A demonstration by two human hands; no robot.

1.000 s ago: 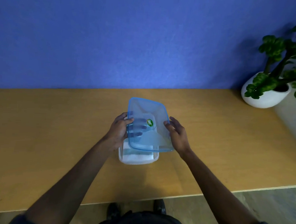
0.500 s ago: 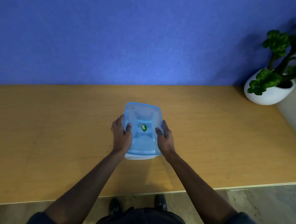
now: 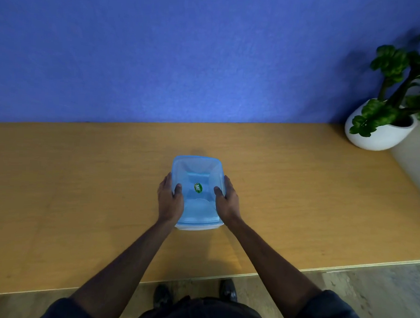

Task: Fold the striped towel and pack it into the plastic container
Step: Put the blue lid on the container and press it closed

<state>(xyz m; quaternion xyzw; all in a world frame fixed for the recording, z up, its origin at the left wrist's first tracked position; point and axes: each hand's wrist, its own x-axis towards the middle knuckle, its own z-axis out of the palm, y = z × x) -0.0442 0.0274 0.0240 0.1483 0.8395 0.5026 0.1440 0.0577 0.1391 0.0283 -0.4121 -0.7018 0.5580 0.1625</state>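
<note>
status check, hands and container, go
Left hand and right hand gripping lid edges. Lid on container. Towel not discernible. Nothing obstructing.

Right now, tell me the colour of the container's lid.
Translucent light blue lid, with a small green sticker; head view.

light: dim, even | shadows: soft, plant (image 3: 400, 91) on wall (image 3: 160, 59), upper right | edges: wide-angle bowing, slight blur

Towel hidden beneath translucent blue lid (image 3: 197, 189); only pale blur through it. Container (image 3: 197, 227) seen merely as white strip at near edge. Lid sticker (image 3: 198, 187) text too small to read. Plant (image 3: 402, 91) at counter's (image 3: 81, 188) far right corner cut by frame edge
</note>
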